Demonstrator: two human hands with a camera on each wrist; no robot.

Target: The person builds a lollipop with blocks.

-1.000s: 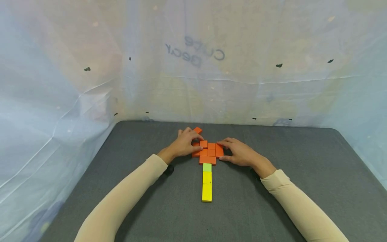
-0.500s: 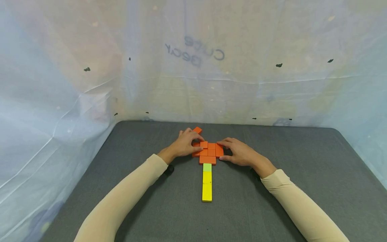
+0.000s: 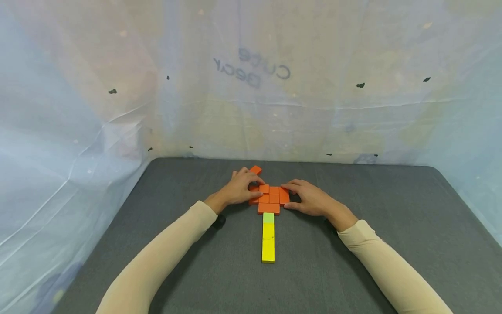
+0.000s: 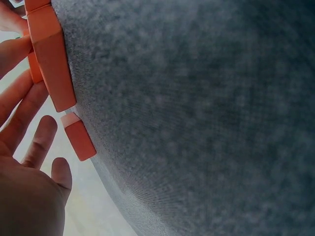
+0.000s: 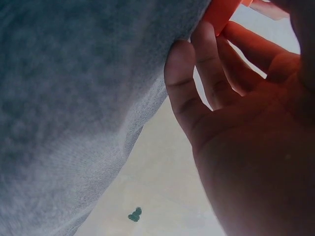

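Note:
In the head view several orange blocks lie pushed together, with a wide orange block (image 3: 269,209) at their near side. My left hand (image 3: 236,188) pinches a small square orange block (image 3: 264,188) between thumb and index finger; it appears raised above its neighbours. Part of the orange block (image 3: 254,201) at the cluster's left side is hidden beneath that hand. At the right side, my right hand (image 3: 311,198) holds an upright-lying orange block (image 3: 284,196), thumb at its near end and index finger at its far end. The left wrist view shows an orange block (image 4: 53,61) beside the left fingers.
A separate orange block (image 3: 256,169) lies beyond the left hand. A light green block (image 3: 268,217) and yellow blocks (image 3: 268,243) run in a line toward the front. The dark grey table (image 3: 337,270) meets a translucent sheet (image 3: 251,126) at its back edge.
Hardly anything differs; the small square orange block in the left hand sits slightly lower, nearer the row beneath it. Both hands keep nearly the same places.

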